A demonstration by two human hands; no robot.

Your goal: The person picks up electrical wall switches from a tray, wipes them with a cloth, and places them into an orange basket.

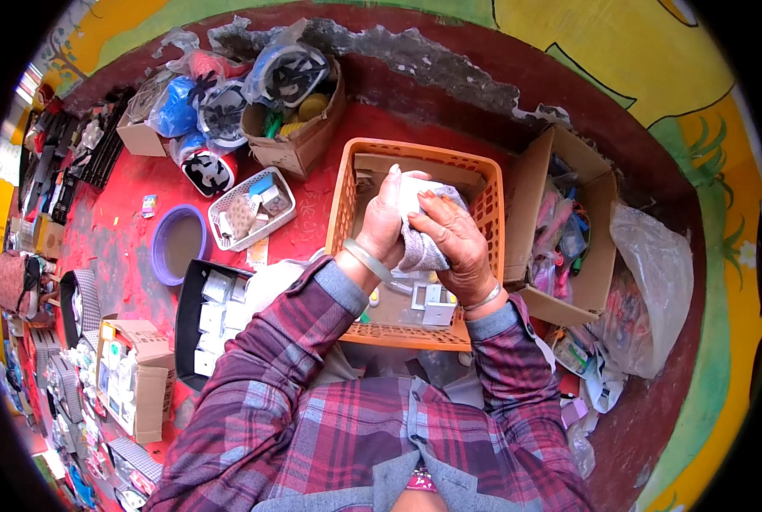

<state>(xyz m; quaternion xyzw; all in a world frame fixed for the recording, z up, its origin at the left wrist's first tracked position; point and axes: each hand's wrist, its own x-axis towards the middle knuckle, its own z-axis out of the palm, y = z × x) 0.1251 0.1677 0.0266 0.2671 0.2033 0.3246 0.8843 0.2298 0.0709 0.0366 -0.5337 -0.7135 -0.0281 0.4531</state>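
Note:
Over an orange plastic basket, both my hands are closed on a pale greyish cloth. My left hand grips its left side, thumb pointing up. From the right, my right hand presses its fingers across the cloth. Something white shows at the cloth's upper left, next to my left thumb; whether it is a separate thing inside the folds I cannot tell. Below my hands, small white square pieces lie in the near part of the basket, with a few other small items beside them.
Right of the basket stands an open cardboard box of colourful packaged goods, beside clear plastic bags. To the left are a purple basin, a white basket and a black tray of white boxes. Bagged helmets sit behind.

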